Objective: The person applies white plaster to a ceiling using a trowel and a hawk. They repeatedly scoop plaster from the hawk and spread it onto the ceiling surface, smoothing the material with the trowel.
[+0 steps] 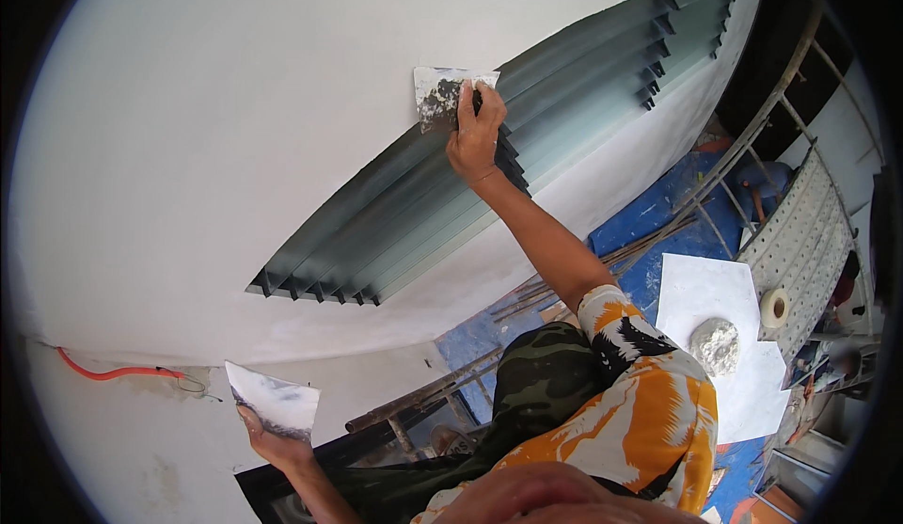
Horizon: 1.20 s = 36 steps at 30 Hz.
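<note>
Orange cord (122, 371) at 8 o'clock. Around 7, the left hand (280, 449)'s got a flat plate (282, 406) pinched, white smears on it. Well apart, up at 12, there's a scraper (437, 101) clamped in the right hand (482, 129), by the slatted vent (555, 101)'s edge. White sheet (705, 284) around 4, lumpy white stuff (715, 345) on it.

Orange, black and white pattern a shirt (658, 420); trousers (546, 373) show green-and-black camouflage. The far scraper (435, 101) is mottled white and dark, the near left scraper (273, 404) white smeared grey. Grey-green slats (414, 199) line a white surface (235, 101); the tube (103, 369) at left glows orange-red, the floor (649, 218) blue.
</note>
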Tool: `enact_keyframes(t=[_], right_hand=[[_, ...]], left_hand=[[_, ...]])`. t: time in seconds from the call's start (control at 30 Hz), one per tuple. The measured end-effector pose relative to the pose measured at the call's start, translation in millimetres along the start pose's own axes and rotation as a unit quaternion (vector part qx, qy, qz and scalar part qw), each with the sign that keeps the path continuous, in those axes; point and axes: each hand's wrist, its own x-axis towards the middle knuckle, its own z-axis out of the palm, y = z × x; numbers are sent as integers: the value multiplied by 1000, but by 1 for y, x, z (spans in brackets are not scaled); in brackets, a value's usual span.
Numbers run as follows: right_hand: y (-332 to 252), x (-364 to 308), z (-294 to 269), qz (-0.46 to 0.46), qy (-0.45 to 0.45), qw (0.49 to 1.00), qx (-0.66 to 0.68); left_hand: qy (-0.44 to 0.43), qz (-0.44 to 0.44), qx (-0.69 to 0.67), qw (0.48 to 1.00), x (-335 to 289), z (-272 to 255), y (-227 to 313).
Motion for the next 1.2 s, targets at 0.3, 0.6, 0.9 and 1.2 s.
enact_keyframes(t=[0.3, 0.6, 0.9, 1.2], right_hand=[[53, 68, -42, 192, -38, 980, -22], [-60, -5, -23, 86, -166, 982, 31], [37, 57, -25, 176, -36, 979, -99], [-29, 17, -34, 92, -56, 994, 23]], left_hand=[[17, 19, 9, 1000, -6, -5, 8], [-13, 26, 14, 999, -3, 0, 7], [19, 23, 6, 1000, -3, -10, 11], [16, 29, -11, 999, -3, 3, 9]])
